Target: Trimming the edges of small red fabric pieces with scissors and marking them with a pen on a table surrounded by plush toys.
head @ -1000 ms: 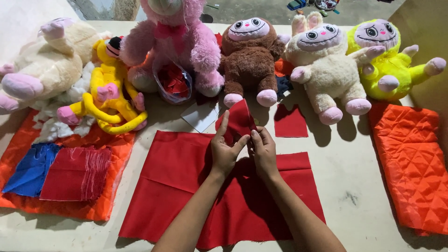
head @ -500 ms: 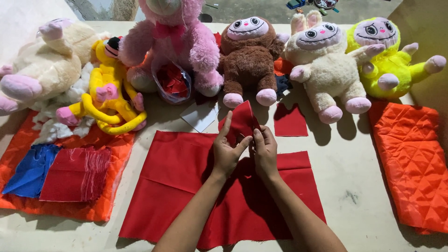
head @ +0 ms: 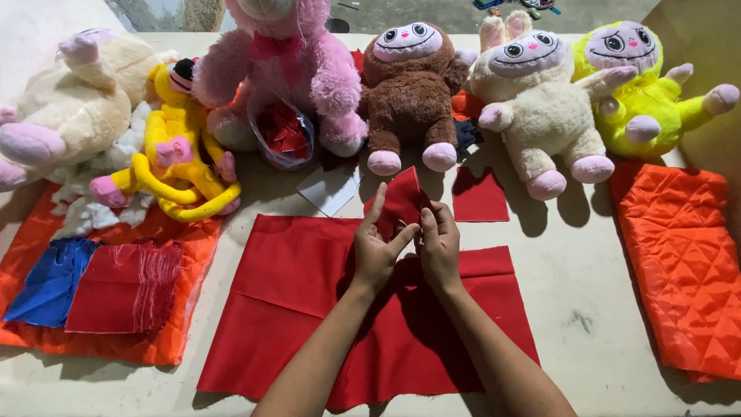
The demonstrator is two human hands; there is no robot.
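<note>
Nothing has shifted: your left hand and right hand still pinch the small red fabric piece above the red cloth.

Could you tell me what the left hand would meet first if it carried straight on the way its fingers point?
The left hand points away from the person, so after the small red cloth piece it holds, probably the brown plush toy, though depth is unclear.

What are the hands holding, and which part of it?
Both hands, left hand and right hand, hold a small red cloth piece by its lower edge, pinched between the fingertips. Its top sticks up above the big red cloth.
</note>
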